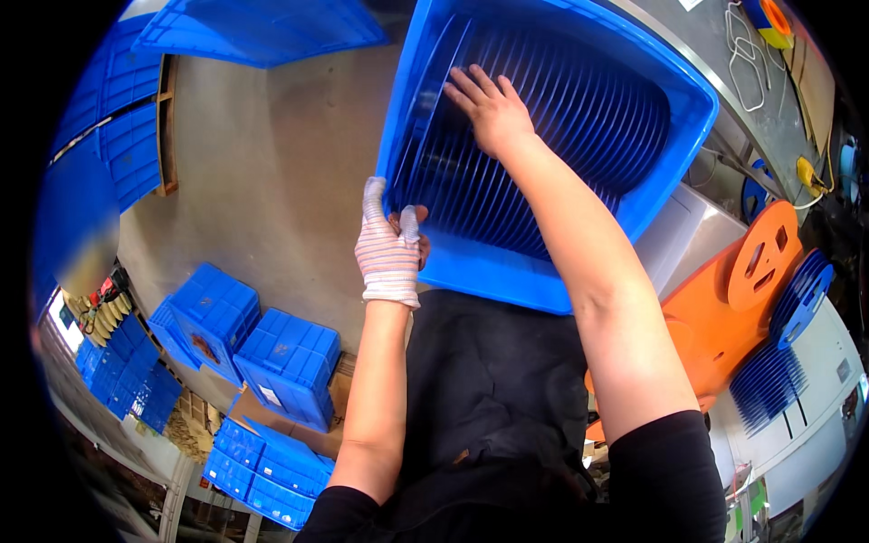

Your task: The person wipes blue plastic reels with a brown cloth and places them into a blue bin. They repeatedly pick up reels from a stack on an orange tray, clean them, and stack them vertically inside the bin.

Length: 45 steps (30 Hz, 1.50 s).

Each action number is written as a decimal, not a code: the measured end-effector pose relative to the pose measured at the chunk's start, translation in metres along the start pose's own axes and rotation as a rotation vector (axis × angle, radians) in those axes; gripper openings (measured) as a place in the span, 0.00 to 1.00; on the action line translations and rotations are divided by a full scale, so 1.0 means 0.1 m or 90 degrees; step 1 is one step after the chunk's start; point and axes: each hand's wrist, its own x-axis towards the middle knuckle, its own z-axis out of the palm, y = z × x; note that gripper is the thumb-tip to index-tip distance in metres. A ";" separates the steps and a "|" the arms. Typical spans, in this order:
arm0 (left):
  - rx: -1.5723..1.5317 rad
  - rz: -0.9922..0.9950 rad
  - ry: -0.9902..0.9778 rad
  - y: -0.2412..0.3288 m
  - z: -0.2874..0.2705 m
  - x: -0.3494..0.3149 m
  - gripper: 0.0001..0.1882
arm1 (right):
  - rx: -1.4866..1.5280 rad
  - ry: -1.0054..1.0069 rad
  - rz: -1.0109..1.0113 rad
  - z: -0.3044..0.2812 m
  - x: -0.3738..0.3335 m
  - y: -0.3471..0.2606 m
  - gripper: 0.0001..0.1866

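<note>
A large blue plastic crate (493,285) stands in front of me at the upper middle. Inside it, thin dark round-edged plates (588,109) are lined up in a close row, their edges shining. My left hand (389,249), in a striped knit glove, is closed around the crate's rim at the near left corner. Bare and with fingers spread, my right hand (496,113) reaches over the crate's near side and lies on or just above the plates toward their left end. Whether its fingertips touch them I cannot tell.
Blue lidded crates (285,357) stand on the floor at the lower left, and more are stacked at the far left. Another blue crate (262,32) is beyond. Right: a grey worktop (697,45) with a white cord, an orange machine part (724,299) and a blue slotted disc (801,299).
</note>
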 end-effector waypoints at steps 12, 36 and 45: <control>0.331 -0.299 -0.393 -0.72 0.31 -1.36 0.42 | 0.226 0.039 0.188 -0.42 -3.60 1.13 0.37; 0.377 -0.214 -0.435 -1.66 0.37 -2.08 0.29 | 0.187 0.272 0.854 -1.04 -6.02 3.74 0.22; 0.579 -0.048 -0.478 -1.22 0.40 -2.07 0.31 | 0.092 0.247 0.492 -1.52 -6.24 1.66 0.19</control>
